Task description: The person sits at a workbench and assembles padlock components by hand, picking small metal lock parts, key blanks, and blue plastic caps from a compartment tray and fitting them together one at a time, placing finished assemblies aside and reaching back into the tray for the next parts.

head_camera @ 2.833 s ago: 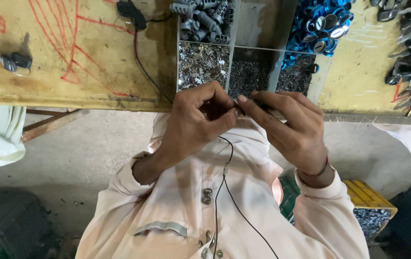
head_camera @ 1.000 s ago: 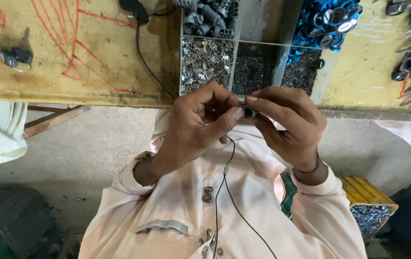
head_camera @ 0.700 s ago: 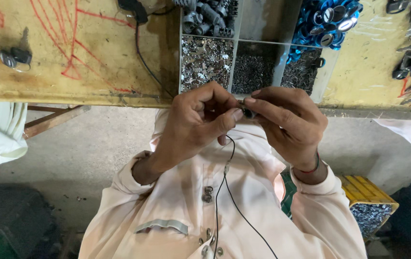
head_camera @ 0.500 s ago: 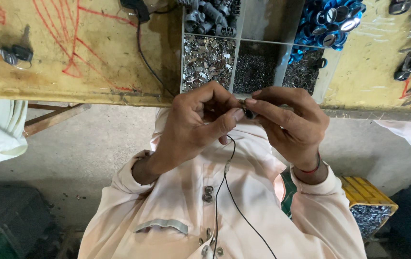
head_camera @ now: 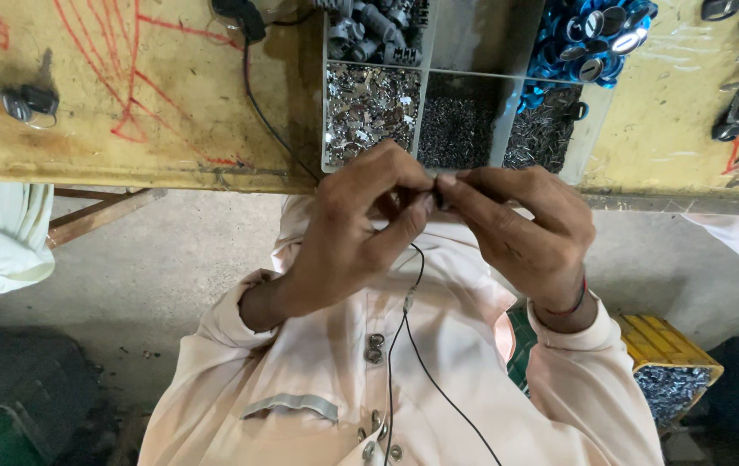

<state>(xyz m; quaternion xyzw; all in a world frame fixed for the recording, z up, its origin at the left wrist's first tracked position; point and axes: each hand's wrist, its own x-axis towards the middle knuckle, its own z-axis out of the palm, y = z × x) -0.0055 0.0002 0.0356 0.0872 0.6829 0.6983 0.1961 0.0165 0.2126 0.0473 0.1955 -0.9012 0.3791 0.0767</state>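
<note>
Both hands meet at the centre of the frame, just below the counter [head_camera: 154, 129] edge. The left hand [head_camera: 348, 233] and the right hand [head_camera: 529, 229] each pinch a small dark part [head_camera: 440, 197] between thumb and fingertips, so both grips are closed on it; the part is mostly hidden and its shape cannot be told. A thin black cord [head_camera: 404, 345] hangs below the hands over the pale shirt. Just above the hands, a divided tray [head_camera: 425, 95] sits on the counter at upper centre, with silvery bits, dark screws and grey pieces in its compartments. Blue caps [head_camera: 589, 34] lie at upper right. A small key [head_camera: 28, 102] lies at upper left, beside red scribbles
</note>
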